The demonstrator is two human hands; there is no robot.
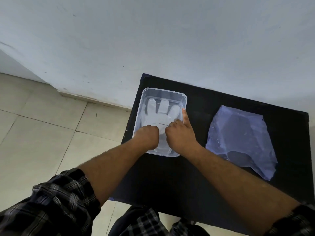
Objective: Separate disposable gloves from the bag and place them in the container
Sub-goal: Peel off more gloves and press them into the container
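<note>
A clear plastic container (pixel 185 97) sits on the left part of a black table (pixel 201 176). Translucent disposable gloves (pixel 160 113) lie flat inside it, fingers pointing to the far side. My left hand (pixel 148 137) rests curled on the gloves' cuff end inside the container. My right hand (pixel 180 135) presses on the gloves beside it, its index finger stretched out along the container's right wall. A flattened bluish plastic bag (pixel 242 142) lies on the table's right part, apart from both hands.
The table stands against a pale wall (pixel 153 40). Tiled floor (pixel 42 125) lies to the left of the table. My plaid sleeves and clothing fill the bottom edge of the view.
</note>
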